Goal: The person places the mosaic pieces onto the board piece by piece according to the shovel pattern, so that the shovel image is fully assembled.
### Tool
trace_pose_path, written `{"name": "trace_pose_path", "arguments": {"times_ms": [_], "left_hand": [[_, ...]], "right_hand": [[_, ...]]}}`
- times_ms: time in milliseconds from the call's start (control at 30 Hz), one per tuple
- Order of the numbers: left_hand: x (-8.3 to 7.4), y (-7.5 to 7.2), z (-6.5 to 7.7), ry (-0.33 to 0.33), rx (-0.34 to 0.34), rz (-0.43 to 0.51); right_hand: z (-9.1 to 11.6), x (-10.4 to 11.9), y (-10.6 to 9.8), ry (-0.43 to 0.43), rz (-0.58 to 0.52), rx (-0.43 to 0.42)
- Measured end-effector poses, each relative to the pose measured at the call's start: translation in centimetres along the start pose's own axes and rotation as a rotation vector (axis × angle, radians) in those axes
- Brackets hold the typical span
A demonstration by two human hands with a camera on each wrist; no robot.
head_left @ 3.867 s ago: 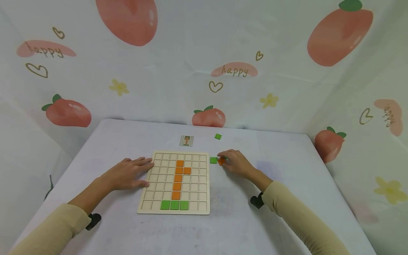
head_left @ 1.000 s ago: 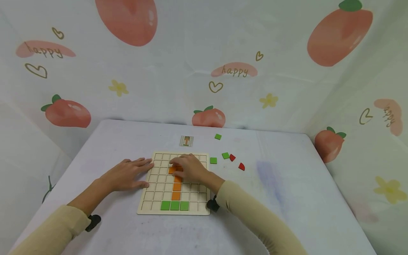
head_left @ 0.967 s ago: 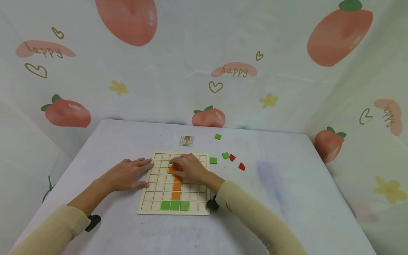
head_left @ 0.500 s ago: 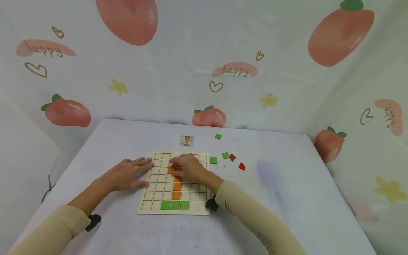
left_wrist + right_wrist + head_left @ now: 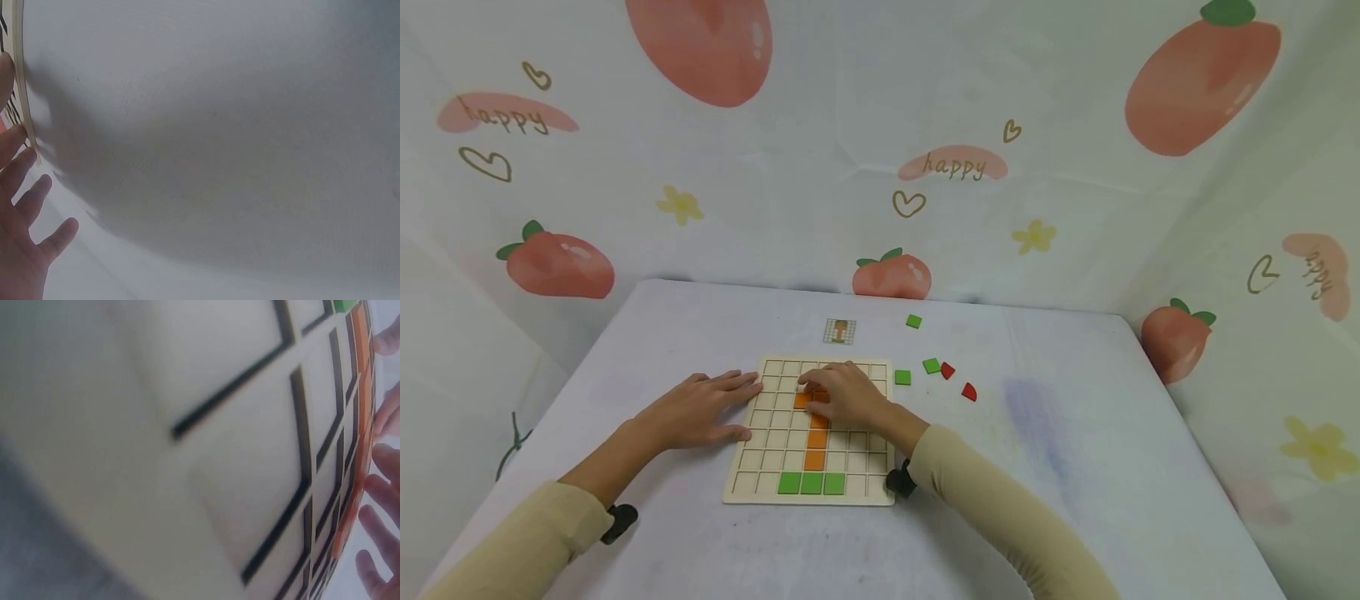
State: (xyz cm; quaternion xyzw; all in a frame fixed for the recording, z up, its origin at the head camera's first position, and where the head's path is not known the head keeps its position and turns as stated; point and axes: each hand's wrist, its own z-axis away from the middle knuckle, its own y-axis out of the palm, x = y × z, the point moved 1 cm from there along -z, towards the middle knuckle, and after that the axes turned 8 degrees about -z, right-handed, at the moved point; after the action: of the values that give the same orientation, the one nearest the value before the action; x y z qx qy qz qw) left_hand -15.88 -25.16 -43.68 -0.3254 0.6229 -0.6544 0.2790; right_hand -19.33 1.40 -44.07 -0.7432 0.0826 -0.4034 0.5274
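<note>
In the head view, a pale wooden grid board (image 5: 775, 458) lies on the table with a column of orange square tiles (image 5: 816, 439) above a row of green square tiles (image 5: 811, 483). My left hand (image 5: 700, 408) rests beside the board, fingers spread and fingertips on its left edge; the left wrist view shows the fingers at the board's edge (image 5: 19, 81). Over the upper middle of the board is my right hand (image 5: 847, 396). Its thumb and bent fingers hold an orange square tile (image 5: 802, 401) left of the column. The hand covers the tiles beneath it.
Right of the board lie loose green tiles (image 5: 902, 377) and two red quarter-round pieces (image 5: 969, 392). Another green tile (image 5: 913, 321) is farther back. A small pattern card (image 5: 839, 332) sits behind the board. A printed cloth backdrop (image 5: 820, 125) rises behind the table.
My right hand has brought an orange tile from the right of the board onto it, uncovering the red pieces. Within the last second the tile has shifted slightly left. My left hand has stayed put.
</note>
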Motion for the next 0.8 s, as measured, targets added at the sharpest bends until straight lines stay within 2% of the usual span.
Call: {"name": "trace_pose_path", "arguments": {"times_ms": [267, 500, 800], "left_hand": [[0.0, 0.0, 0.0, -0.004, 0.006, 0.002], [0.0, 0.0, 0.0, -0.002, -0.001, -0.002], [0.0, 0.0, 0.1, 0.0, -0.007, -0.006]], "right_hand": [[1.7, -1.5, -1.6, -0.037, -0.033, -0.012], [4.6, -4.1, -4.2, 0.056, -0.082, -0.046], [9.2, -7.7, -7.2, 0.142, -0.015, -0.117]]}}
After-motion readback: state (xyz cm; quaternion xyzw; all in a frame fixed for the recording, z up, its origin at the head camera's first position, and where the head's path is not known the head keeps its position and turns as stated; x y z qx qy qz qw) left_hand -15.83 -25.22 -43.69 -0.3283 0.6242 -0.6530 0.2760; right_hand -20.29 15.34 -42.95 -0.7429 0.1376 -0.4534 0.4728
